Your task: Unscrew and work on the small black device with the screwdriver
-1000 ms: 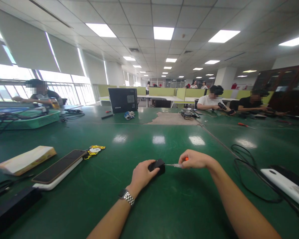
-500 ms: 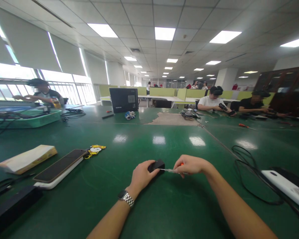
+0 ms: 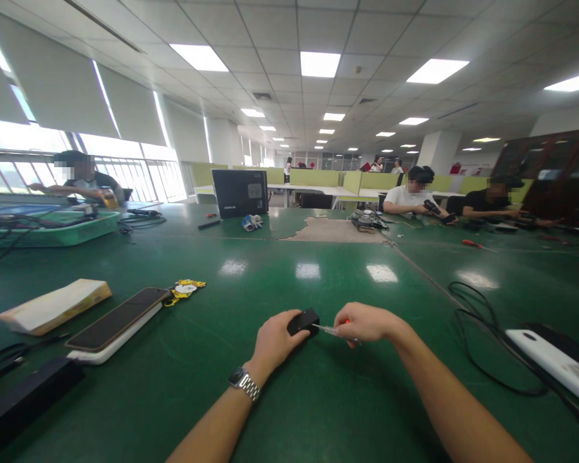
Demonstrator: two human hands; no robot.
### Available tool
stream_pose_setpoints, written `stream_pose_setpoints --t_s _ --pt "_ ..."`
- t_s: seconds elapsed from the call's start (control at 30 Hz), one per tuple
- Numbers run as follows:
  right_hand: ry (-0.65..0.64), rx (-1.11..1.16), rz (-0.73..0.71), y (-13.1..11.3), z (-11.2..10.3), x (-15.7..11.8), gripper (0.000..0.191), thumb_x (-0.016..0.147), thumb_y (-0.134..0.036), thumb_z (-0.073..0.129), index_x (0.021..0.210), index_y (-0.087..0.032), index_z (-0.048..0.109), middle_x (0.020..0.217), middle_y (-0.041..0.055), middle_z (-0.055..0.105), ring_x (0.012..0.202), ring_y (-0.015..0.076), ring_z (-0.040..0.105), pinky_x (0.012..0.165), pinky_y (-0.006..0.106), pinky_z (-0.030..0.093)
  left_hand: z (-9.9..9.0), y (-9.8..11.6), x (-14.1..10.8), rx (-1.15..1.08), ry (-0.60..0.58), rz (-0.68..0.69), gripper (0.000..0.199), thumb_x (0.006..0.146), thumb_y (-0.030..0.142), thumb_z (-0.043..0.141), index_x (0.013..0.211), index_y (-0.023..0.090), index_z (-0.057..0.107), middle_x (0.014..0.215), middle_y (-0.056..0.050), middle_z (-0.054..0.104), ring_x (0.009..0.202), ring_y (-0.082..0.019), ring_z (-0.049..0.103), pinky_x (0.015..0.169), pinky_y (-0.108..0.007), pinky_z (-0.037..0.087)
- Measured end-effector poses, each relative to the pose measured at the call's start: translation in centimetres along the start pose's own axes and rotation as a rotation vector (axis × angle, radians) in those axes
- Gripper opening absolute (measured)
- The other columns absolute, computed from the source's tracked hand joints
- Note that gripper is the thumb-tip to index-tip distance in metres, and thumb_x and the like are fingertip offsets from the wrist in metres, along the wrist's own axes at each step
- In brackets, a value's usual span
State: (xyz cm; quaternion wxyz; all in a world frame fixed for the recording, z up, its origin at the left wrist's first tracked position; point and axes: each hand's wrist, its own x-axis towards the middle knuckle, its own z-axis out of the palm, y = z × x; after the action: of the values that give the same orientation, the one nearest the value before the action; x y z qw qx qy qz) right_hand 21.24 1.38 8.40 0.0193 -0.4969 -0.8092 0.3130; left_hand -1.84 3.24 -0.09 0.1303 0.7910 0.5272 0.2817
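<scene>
A glossy green table (image 3: 197,270) carries a green basket (image 3: 82,231) at middle left, an orange-handled tool (image 3: 471,243) at middle right, looped black cable (image 3: 457,312) at lower right and, at lower centre, a small black block (image 3: 310,317).

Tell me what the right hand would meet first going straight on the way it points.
Most likely the black box, held by the left hand; the screwdriver in the right hand points at its end, though exact depth is unclear.

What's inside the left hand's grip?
A black block. Its end away from the palm shows past the thumb and fingers; the left hand covers the end toward the palm.
</scene>
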Motion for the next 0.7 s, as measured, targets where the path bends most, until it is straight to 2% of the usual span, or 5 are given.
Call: stream_pose_setpoints --t_s 0.1,0.3,0.5,0.7 --pt "-0.043 0.057 0.028 0.8 1.1 1.1 0.021 0.079 -0.024 0.050 0.085 -0.014 0.067 0.062 0.0028 0.066 0.055 0.0131 0.059 0.051 0.020 0.042 0.0 0.1 -0.1 -0.004 -0.007 0.008 0.045 0.079 0.042 0.067 0.120 0.025 0.062 0.120 -0.004 0.066 0.108 -0.026 0.061 0.093 -0.033 0.046" --pt "0.042 0.094 0.033 1.2 3.7 3.6 0.016 0.077 -0.027 0.057 0.087 -0.017 0.065 0.071 0.0020 0.068 0.060 0.0125 0.062 0.054 0.019 0.043 0.3 0.2 -0.2 -0.007 -0.006 0.018 0.059 0.078 0.044 0.068 0.131 0.026 0.052 0.126 -0.004 0.062 0.110 -0.026 0.060 0.093 -0.032 0.046" --pt "0.109 -0.005 0.054 0.8 4.1 3.5 0.019 0.075 -0.032 0.061 0.088 -0.020 0.067 0.074 0.0001 0.067 0.060 0.0120 0.059 0.050 0.018 0.037 0.4 0.1 -0.4 -0.018 0.006 0.040 0.065 0.078 0.047 0.068 0.136 0.026 0.046 0.130 -0.004 0.059 0.111 -0.025 0.059 0.092 -0.032 0.047" --pt "0.179 -0.168 0.088 0.4 4.5 3.7 0.025 0.071 -0.042 0.064 0.087 -0.023 0.069 0.084 0.0012 0.068 0.070 0.0144 0.059 0.052 0.020 0.033 0.2 0.2 -0.3 -0.008 0.000 0.022 0.052 0.083 0.042 0.064 0.131 0.026 0.053 0.129 -0.004 0.060 0.113 -0.024 0.059 0.095 -0.031 0.046"
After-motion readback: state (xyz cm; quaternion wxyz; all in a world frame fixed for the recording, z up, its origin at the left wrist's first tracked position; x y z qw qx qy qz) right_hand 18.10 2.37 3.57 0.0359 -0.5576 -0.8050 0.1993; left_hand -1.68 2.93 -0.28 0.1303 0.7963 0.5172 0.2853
